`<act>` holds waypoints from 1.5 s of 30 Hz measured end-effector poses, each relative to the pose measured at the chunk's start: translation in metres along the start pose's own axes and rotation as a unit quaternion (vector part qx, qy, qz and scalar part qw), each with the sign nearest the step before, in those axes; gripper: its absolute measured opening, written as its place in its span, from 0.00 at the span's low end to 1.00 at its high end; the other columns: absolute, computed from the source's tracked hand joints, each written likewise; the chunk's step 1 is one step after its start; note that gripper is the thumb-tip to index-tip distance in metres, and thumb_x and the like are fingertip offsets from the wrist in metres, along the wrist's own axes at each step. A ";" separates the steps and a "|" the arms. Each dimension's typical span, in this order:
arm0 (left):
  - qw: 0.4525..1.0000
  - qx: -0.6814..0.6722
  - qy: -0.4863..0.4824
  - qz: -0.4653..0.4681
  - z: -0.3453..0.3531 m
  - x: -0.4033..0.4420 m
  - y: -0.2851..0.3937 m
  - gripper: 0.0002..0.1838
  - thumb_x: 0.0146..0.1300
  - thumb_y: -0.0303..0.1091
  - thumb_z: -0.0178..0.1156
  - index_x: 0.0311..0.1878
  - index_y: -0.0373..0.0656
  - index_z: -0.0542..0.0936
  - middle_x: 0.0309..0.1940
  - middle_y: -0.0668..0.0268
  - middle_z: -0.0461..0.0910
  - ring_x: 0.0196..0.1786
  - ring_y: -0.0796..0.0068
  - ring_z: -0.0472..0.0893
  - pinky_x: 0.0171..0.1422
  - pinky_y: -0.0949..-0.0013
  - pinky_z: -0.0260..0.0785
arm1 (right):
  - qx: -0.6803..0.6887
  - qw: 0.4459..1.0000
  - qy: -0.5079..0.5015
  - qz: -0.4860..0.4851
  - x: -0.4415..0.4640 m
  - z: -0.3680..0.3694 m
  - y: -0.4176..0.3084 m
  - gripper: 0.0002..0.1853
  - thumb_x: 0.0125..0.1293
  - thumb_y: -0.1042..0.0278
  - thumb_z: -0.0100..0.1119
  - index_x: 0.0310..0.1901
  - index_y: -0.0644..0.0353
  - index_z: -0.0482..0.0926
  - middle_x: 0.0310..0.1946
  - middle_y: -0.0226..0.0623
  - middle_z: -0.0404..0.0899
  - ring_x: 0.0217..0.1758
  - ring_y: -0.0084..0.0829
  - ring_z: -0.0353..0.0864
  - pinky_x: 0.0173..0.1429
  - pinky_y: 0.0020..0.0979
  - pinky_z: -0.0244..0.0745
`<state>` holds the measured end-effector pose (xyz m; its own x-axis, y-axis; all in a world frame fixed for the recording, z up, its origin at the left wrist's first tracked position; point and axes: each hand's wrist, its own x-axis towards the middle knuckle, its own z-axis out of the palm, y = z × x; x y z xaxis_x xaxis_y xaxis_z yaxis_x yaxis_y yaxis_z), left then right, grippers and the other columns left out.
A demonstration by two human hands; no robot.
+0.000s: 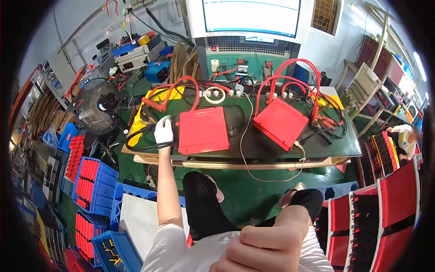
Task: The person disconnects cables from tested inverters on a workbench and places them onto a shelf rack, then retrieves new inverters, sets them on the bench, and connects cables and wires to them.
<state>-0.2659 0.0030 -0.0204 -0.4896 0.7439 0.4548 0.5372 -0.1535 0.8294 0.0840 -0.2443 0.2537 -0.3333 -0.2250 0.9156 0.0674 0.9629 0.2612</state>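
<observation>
My left hand point(164, 131), in a white glove, is at the left side of a red box-shaped unit point(204, 130) on the bench. Its fingers look curled, and what they hold, if anything, is hidden. Black cables point(140, 146) loop beside the wrist, and a red-handled clamp point(153, 104) lies just beyond the fingers. Close to the camera, my bare right hand point(267, 242) is closed above my lap; the inside of the fist cannot be seen. A second red unit point(282, 123) sits turned at an angle on the right, with thick red cables point(276, 77) arching behind it.
Behind the bench point(235, 156) stands a monitor point(251, 18). A fan point(97, 106) is at left, above blue crates point(97, 186) of red parts. Racks of red panels point(398, 195) line the right, where another person point(405, 140) is visible. A white cable point(247, 167) hangs over the front edge.
</observation>
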 end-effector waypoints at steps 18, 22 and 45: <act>0.999 0.026 -0.024 -0.006 -0.002 -0.007 0.014 0.17 0.71 0.36 0.52 0.53 0.36 0.84 0.46 0.53 0.86 0.50 0.60 0.85 0.60 0.63 0.74 | 0.021 0.998 0.012 0.050 -0.006 0.004 -0.011 0.20 0.62 0.71 0.67 0.16 0.56 0.67 0.15 0.26 0.58 0.17 0.22 0.59 0.20 0.24 0.52; 0.999 0.019 -0.025 -0.022 -0.002 -0.008 0.018 0.17 0.71 0.36 0.52 0.52 0.36 0.84 0.47 0.53 0.86 0.51 0.61 0.85 0.60 0.64 0.73 | 0.069 0.997 -0.009 0.037 -0.009 0.005 -0.004 0.13 0.60 0.70 0.67 0.21 0.59 0.73 0.17 0.26 0.61 0.19 0.23 0.62 0.21 0.25 0.55; 0.986 -0.090 0.105 -0.096 -0.042 -0.122 0.098 0.15 0.75 0.33 0.58 0.58 0.36 0.80 0.50 0.62 0.83 0.51 0.73 0.79 0.60 0.67 0.70 | -0.107 0.876 -0.189 0.431 -0.194 0.169 0.059 0.19 0.59 0.69 0.60 0.52 0.65 0.77 0.45 0.40 0.76 0.41 0.40 0.83 0.40 0.38 0.83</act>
<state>-0.1823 -0.1307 0.0190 -0.7123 0.6223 0.3247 0.2993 -0.1491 0.9424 -0.0061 -0.1190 0.0399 -0.3565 0.6756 0.6454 0.6076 0.6924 -0.3892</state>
